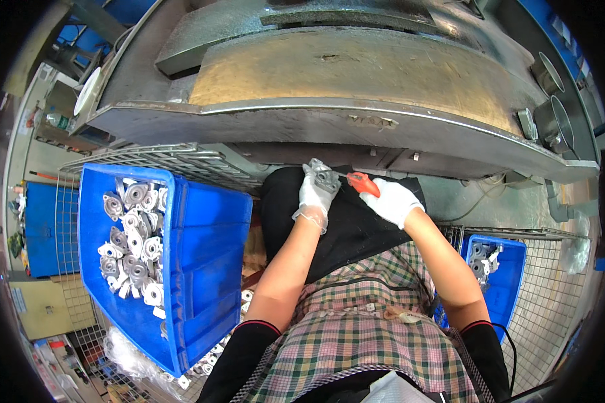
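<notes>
My left hand (312, 198), in a white glove, is closed around a grey metal casting (325, 176) and holds it above my lap. In my right hand (395, 204), also gloved in white, is a hand tool with a red handle (364, 184). The tool's thin metal end points left, at the casting's right side. Whether its tip touches the casting, and what kind of tip it is, I cannot make out. A large blue bin (208, 232) with many similar castings (137, 269) stands tilted to the left of my arm.
Ahead is a metal workbench (356, 74) with a raised front edge. Metal pots (556, 127) sit at its right end. A smaller blue bin (511, 279) with castings stands on my right, near a wire mesh (544, 289). Loose castings and clear plastic (131, 356) lie below the left bin.
</notes>
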Motion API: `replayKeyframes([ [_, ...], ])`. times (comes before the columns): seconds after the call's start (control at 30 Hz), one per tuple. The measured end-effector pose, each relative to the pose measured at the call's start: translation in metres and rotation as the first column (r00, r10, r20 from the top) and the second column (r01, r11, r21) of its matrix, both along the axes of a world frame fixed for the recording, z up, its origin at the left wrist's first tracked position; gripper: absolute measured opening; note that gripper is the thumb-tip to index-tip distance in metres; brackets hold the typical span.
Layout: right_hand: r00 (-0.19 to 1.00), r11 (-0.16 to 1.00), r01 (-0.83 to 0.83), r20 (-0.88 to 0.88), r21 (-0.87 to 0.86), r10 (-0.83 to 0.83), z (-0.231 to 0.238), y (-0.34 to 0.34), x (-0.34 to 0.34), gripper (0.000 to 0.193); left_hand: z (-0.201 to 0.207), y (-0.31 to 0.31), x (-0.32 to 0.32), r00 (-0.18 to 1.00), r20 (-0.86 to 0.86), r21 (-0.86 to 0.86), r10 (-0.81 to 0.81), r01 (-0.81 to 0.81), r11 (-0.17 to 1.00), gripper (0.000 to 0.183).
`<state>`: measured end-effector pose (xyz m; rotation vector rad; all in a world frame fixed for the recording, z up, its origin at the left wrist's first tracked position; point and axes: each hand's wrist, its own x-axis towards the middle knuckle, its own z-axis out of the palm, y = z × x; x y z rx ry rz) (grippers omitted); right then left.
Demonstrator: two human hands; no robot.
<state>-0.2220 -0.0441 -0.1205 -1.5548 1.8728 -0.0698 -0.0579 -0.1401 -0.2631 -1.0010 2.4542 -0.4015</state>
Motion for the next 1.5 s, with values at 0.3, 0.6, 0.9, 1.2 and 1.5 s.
replayKeyframes([
  [0.3, 1.0, 0.999, -0.024, 0.0, -0.022, 0.024, -0.007, -0.029, 0.02, 0.044, 0.017, 0.005, 0.015, 0.995, 0.051, 0.131, 0.082, -0.088, 0.987, 0.051],
  [0.6, 0.999, 0.998, -0.036, 0.001, -0.042, 0.036, -0.002, -0.027, 0.029, 0.042, -0.061, 0.005, 0.04, 0.856, 0.513, -0.537, 0.07, 0.256, 0.804, 0.053],
  [0.9, 0.987, 0.954, 0.139, 0.113, -0.266, -0.113, 0.038, 0.044, -0.002, 0.035, 0.116, 0.073, 0.042, -0.156, 0.647, 0.161, 0.747, 0.985, 0.066, 0.055],
  [1.2, 0.867, 0.865, 0.423, 0.4, -0.271, -0.299, 0.071, 0.084, 0.003, 0.035, 0.178, 0.109, 0.036, -0.103, 0.532, 0.227, 0.84, 0.974, -0.024, 0.078],
  [1.5, 0.859, 0.853, 0.415, 0.447, -0.318, -0.251, 0.074, 0.092, 0.008, 0.036, 0.192, 0.118, 0.035, -0.012, 0.533, 0.108, 0.846, 0.993, -0.054, 0.069],
])
